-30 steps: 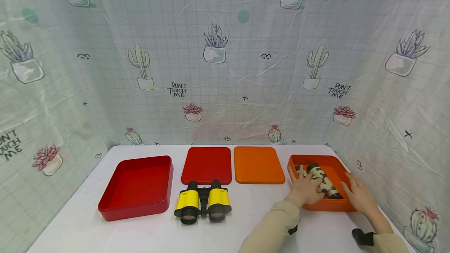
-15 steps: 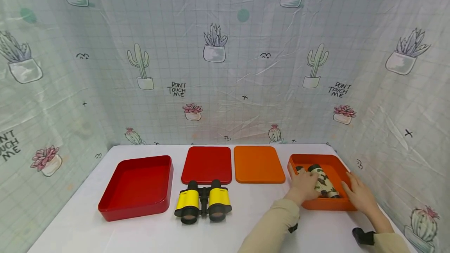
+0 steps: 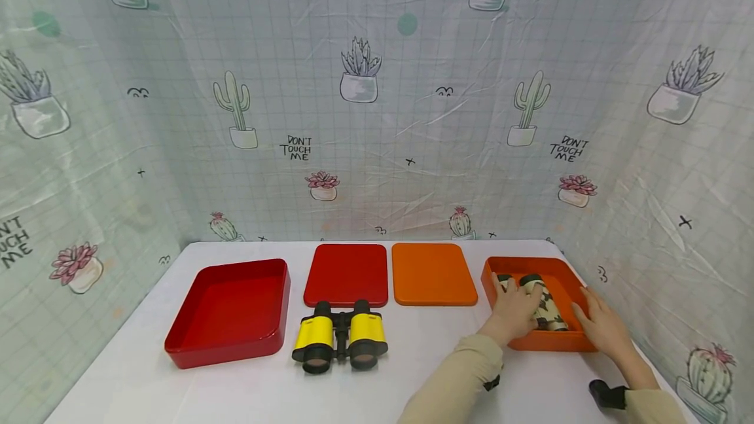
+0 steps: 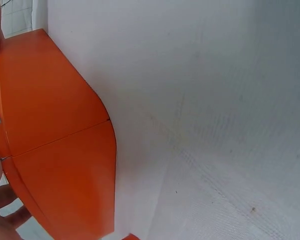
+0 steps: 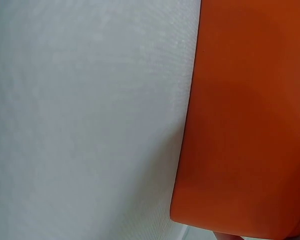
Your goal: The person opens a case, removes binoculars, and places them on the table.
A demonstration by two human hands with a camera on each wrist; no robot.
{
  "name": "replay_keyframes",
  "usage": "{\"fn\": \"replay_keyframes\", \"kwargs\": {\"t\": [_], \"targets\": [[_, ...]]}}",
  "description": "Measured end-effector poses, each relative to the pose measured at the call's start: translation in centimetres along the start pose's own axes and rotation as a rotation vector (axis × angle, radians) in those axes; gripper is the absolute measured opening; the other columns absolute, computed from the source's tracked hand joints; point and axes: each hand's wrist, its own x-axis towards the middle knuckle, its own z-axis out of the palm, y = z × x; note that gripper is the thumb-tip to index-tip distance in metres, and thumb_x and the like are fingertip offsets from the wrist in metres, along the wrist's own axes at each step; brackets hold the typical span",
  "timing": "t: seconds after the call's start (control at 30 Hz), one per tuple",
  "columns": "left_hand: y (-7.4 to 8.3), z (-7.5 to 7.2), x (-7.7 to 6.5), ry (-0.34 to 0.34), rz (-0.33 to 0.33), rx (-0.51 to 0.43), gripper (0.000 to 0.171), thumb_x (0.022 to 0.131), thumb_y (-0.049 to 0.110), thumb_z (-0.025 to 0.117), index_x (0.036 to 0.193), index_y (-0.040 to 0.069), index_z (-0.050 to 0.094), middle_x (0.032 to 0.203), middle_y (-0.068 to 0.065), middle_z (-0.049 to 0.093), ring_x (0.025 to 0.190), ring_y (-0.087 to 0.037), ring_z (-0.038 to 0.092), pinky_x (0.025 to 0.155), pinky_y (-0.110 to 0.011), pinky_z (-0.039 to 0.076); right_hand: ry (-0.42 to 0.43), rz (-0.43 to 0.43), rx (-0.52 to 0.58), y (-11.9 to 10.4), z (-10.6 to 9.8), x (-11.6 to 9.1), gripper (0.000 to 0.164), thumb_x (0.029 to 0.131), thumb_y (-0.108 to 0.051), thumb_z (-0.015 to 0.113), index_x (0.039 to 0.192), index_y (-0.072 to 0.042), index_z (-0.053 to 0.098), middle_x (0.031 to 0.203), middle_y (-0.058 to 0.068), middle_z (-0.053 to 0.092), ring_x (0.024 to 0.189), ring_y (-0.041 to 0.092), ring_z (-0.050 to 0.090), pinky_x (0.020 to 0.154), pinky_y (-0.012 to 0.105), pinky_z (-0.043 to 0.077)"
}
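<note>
In the head view, camouflage binoculars (image 3: 549,309) with dark ends lie slanted inside the orange box (image 3: 552,343) at the table's right. My left hand (image 3: 512,314) reaches over the box's front left and holds the binoculars by the left barrel, which it mostly covers. My right hand (image 3: 603,326) grips the box's right wall, thumb on the inner side and fingers along the rim. Both wrist views show mainly the outer walls of the orange box (image 4: 59,120). Curled fingers (image 4: 7,197) of the left hand show at that view's lower left edge.
Yellow and black binoculars (image 3: 340,339) stand mid-table. Behind them lie a red lid (image 3: 346,275) and an orange lid (image 3: 434,275), side by side. A red box (image 3: 226,313) sits at the left with nothing in it. A cactus-print curtain (image 3: 377,129) encloses the back and sides.
The camouflage binoculars have turned a little inside the orange box, and the left hand's fingers have shifted on them. The right hand has stayed put at the box's right wall.
</note>
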Motion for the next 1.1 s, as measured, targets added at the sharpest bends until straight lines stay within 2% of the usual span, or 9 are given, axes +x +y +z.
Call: {"fn": "replay_keyframes", "kwargs": {"t": [0.1, 0.27, 0.63, 0.87, 1.1], "targets": [[0.0, -0.1, -0.1, 0.025, 0.018, 0.038, 0.064, 0.077, 0.047, 0.062, 0.131, 0.030, 0.032, 0.114, 0.013, 0.056, 0.119, -0.017, 0.042, 0.103, -0.053, 0.026, 0.013, -0.009, 0.003, 0.0, 0.0, 0.0, 0.057, 0.096, -0.027, 0.033, 0.126, 0.021, 0.028, 0.125, 0.042, 0.030, 0.110, 0.057, 0.031, 0.091, 0.065, 0.026], [0.0, 0.0, -0.2, 0.075, 0.031, 0.098, 0.066, 0.077, 0.050, 0.060, 0.131, 0.027, 0.029, 0.113, 0.011, 0.054, 0.118, -0.016, 0.039, 0.103, -0.053, 0.026, 0.029, -0.013, 0.005, -0.1, 0.0, 0.0, 0.056, 0.096, -0.026, 0.033, 0.125, 0.021, 0.029, 0.124, 0.043, 0.031, 0.109, 0.057, 0.031, 0.090, 0.066, 0.026], [-0.3, 0.2, -0.3, 0.140, 0.006, 0.126, 0.072, 0.077, 0.051, 0.060, 0.135, 0.023, 0.028, 0.118, 0.008, 0.052, 0.121, -0.017, 0.039, 0.102, -0.054, 0.027, 0.003, 0.010, -0.010, -0.4, 0.1, 0.0, 0.057, 0.096, -0.028, 0.032, 0.126, 0.020, 0.028, 0.125, 0.043, 0.029, 0.110, 0.057, 0.030, 0.091, 0.065, 0.026], [-0.5, -1.0, 0.0, 0.236, 0.052, 0.130, 0.071, 0.077, 0.053, 0.059, 0.133, 0.020, 0.030, 0.110, 0.007, 0.054, 0.113, -0.020, 0.042, 0.100, -0.053, 0.030, -0.031, 0.032, 0.000, -0.1, 0.1, 0.1, 0.062, 0.097, -0.033, 0.028, 0.128, 0.020, 0.023, 0.127, 0.043, 0.026, 0.112, 0.057, 0.028, 0.092, 0.066, 0.024], [-1.3, -2.0, -0.1, 0.265, 0.062, 0.143, 0.068, 0.077, 0.053, 0.059, 0.130, 0.020, 0.032, 0.108, 0.007, 0.053, 0.110, -0.022, 0.043, 0.100, -0.054, 0.031, -0.042, 0.025, 0.006, 0.0, 0.1, 0.2, 0.064, 0.097, -0.034, 0.026, 0.129, 0.021, 0.020, 0.127, 0.044, 0.025, 0.112, 0.057, 0.027, 0.092, 0.066, 0.024]]}}
